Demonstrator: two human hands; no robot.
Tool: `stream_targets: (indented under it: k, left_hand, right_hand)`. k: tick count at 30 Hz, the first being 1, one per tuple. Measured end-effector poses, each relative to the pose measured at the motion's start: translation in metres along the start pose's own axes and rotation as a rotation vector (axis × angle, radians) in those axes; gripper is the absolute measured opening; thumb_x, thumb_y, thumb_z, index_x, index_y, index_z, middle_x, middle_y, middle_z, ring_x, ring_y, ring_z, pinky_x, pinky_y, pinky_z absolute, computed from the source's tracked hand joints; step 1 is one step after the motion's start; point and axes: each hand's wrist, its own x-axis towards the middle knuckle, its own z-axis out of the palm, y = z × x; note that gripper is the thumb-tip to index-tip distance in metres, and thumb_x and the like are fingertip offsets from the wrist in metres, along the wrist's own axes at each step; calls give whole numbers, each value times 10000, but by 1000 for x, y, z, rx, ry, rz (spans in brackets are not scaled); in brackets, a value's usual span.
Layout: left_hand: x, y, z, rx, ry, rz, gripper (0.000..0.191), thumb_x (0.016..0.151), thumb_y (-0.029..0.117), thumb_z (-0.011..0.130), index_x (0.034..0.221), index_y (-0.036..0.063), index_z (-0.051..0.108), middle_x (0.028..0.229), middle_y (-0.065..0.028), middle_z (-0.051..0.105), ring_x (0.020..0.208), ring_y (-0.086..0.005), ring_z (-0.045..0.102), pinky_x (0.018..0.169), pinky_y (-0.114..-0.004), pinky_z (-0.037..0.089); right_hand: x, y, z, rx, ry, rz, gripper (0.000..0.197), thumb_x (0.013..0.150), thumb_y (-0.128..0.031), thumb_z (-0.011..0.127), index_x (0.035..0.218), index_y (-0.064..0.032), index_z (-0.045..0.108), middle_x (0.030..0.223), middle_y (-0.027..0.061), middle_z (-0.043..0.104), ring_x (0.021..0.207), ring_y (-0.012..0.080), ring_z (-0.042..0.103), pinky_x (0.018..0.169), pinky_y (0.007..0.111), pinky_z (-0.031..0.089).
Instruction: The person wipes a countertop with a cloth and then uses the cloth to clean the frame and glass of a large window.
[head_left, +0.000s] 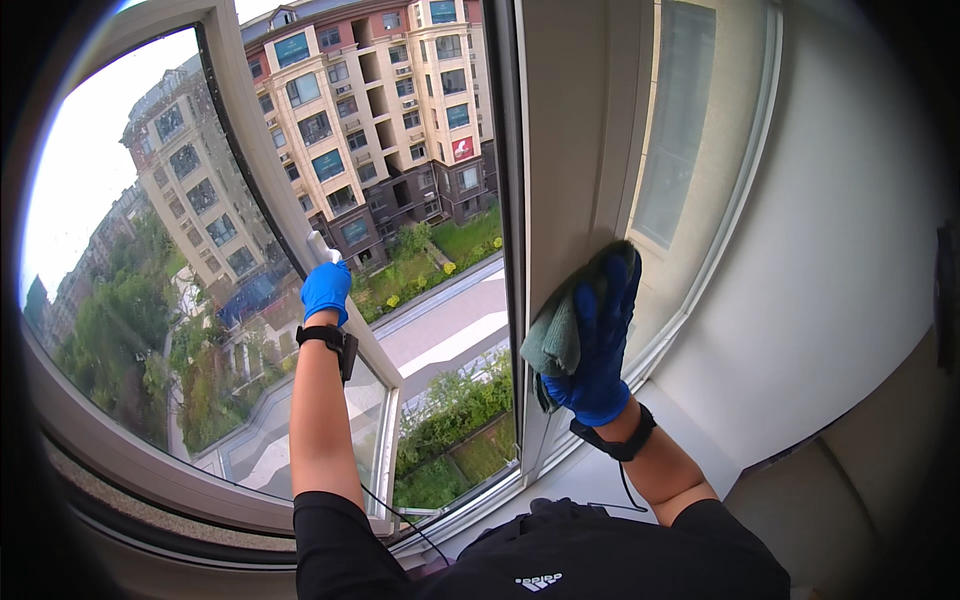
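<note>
My left hand (327, 291), in a blue glove, is closed around the white handle (321, 244) of an open window sash (225, 90) at the left. The sash's glass (150, 300) carries spots. On the right, my right hand (604, 345), also blue-gloved, presses a folded green cloth (553, 341) against the wide window-frame post (577, 150). Part of the cloth is hidden behind the fingers. Both wrists wear black straps, and a small dark device sits on the left strap (341, 349).
Right of the post is another glass pane (675, 127), then a white wall (840, 187). A white sill (690, 420) runs below it. A thin black cable (405, 517) hangs near my left arm. Through the opening, an apartment building (375, 97), greenery and a paved path (457, 322) lie far below.
</note>
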Motion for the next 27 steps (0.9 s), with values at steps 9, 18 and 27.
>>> stream_targets:
  k: [9,18,27]
  left_hand:
    - [-11,6,9,-55,251,39,243,861,229,487,798,42,630,699,-200,640,690,-364,644,610,-472,493]
    - [-182,28,-24,-203,563,217,431,754,81,574,1184,68,538,1305,-205,423,1110,-355,477,912,-431,401]
    - [-398,-34,-57,-15,541,-295,375,771,-6,564,1134,86,567,1250,-179,466,1101,-336,479,921,-396,408]
  right_hand:
    - [-16,-29,6,17,4,173,845,813,-527,550,1458,-151,155,1478,244,126,1359,446,146,1069,558,160]
    - [-177,-33,23,1,-219,-18,641,912,-540,374,1420,-154,309,1478,212,182,1357,434,154,1070,568,157]
    - [-175,-70,23,845,-317,-53,430,825,-208,658,1205,-209,458,1398,142,360,1311,427,289,1051,560,258]
